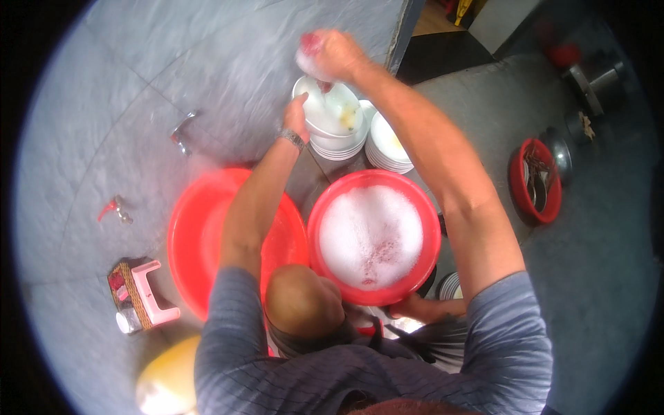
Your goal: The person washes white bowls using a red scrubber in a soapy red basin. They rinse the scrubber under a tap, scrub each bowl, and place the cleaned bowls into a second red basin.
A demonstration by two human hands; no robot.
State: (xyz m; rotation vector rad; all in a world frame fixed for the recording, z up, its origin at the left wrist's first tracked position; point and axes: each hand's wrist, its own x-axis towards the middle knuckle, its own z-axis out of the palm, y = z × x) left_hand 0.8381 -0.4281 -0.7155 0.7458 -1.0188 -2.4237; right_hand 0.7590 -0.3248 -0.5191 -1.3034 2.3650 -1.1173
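My left hand (296, 116) grips the rim of a white dish (324, 111), tilted over a stack of white dishes (340, 148). Yellowish food residue clings to the dish's inner surface. Above its far edge, my right hand (340, 54) is closed around a foamy reddish scrubber (312, 44), partly hidden by the fingers. A second stack of white dishes (389, 148) stands to the right, with a yellow smear on its top dish. Nearer my body, a red plastic basin (433, 244) holds thick white suds (358, 223).
Another red basin (181, 249) sits left, partly behind my left arm. Two taps (182, 136) (122, 209) project from the tiled wall. A pink plastic stool (148, 298) and wicker basket (129, 290) stand at left. Utensils fill a red bowl (515, 181) at right.
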